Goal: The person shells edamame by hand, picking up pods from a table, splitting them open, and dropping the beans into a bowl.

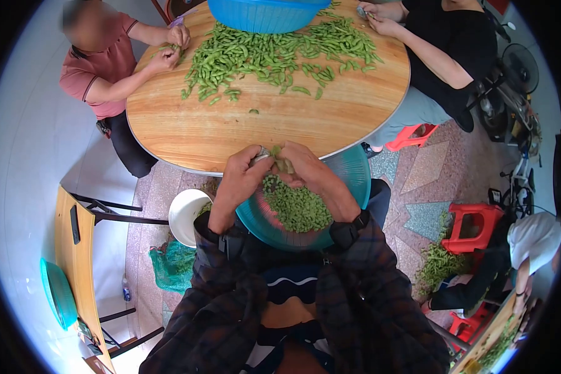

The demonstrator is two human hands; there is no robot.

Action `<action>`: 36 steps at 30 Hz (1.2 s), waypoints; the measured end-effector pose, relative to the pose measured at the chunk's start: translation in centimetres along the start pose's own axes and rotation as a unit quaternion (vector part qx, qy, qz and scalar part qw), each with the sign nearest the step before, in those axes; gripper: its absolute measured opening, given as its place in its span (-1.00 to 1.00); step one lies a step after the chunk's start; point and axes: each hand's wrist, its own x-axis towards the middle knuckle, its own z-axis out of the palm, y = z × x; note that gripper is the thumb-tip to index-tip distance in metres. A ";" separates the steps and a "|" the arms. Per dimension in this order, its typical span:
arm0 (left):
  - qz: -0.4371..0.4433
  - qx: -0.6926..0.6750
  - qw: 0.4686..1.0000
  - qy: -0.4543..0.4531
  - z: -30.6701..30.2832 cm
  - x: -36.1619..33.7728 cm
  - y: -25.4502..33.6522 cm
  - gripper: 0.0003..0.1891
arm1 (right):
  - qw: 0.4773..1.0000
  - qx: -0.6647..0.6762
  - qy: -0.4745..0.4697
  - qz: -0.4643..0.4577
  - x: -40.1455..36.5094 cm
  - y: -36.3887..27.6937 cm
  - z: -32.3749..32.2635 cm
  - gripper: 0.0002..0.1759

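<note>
Above the teal basket [349, 181] on my lap, my left hand [242, 176] and my right hand [308, 167] meet close to the table's near edge. The fingers of both hands close round a pale green bean pod [282, 163]. Something silvery shows at my left thumb and forefinger; I cannot make out what it is. Below my hands, shelled green beans [299, 209] cover part of the basket's bottom. On the wooden table [262, 134] a wide heap of green bean pods [249, 56] lies farther off.
A blue basket [265, 15] stands on the table's far side. People work at the left [109, 68] and right [445, 43]. At my left are a white bucket [184, 218] and green net bag [168, 268]; at my right, a red stool [474, 227] and plants [442, 268].
</note>
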 end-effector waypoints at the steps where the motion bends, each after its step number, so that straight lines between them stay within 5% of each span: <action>1: -0.001 0.000 1.000 -0.002 0.0 -0.1 0.1 -0.88 | 1.000 0.002 0.002 0.000 0.0 -0.1 -0.2 -0.79; 9: 0.090 -0.002 0.996 0.017 0.6 -0.5 -0.7 -0.88 | 0.999 0.003 -0.026 -0.023 -0.8 -0.3 -1.1 -0.76; 15: 0.022 -0.095 0.995 0.034 0.8 -0.9 -0.4 -0.89 | 0.998 0.060 -0.028 -0.004 -0.9 -0.1 -0.5 -0.78; 24: 0.064 0.014 0.997 0.036 1.2 -1.0 -0.9 -0.88 | 0.999 0.043 0.003 -0.004 -0.6 0.9 -0.8 -0.78; 36: 0.046 -0.034 0.997 0.046 1.7 -0.7 -0.7 -0.90 | 0.998 0.057 -0.005 -0.029 -0.3 1.1 -1.1 -0.81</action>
